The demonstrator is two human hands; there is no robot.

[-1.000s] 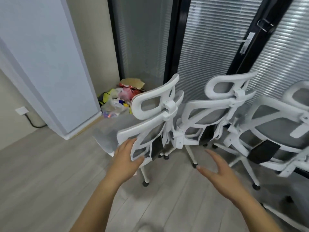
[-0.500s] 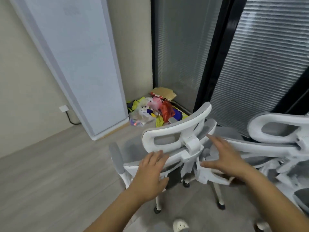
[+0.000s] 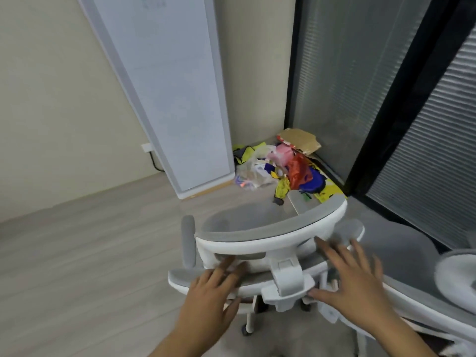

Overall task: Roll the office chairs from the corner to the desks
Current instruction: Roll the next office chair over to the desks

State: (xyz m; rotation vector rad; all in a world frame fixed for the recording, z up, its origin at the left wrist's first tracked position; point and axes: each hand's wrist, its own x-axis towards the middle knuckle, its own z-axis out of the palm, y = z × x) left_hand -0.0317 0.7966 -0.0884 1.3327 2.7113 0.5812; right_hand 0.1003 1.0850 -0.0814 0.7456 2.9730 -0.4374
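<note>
Nearest the camera, the left hand [image 3: 210, 292] lies on the top edge of the backrest of a white-framed, grey-mesh office chair [image 3: 260, 243], fingers loosely spread, thumb under the rim. The right hand [image 3: 353, 282], fingers splayed wide, hovers at the backrest's right side; whether it touches is unclear through blur. A second similar white-and-grey chair [image 3: 417, 274] stands just beside, to the right. Beyond, a pile of coloured rubbish [image 3: 280, 166] fills the corner beside a tall pale-blue panel [image 3: 177, 94].
</note>
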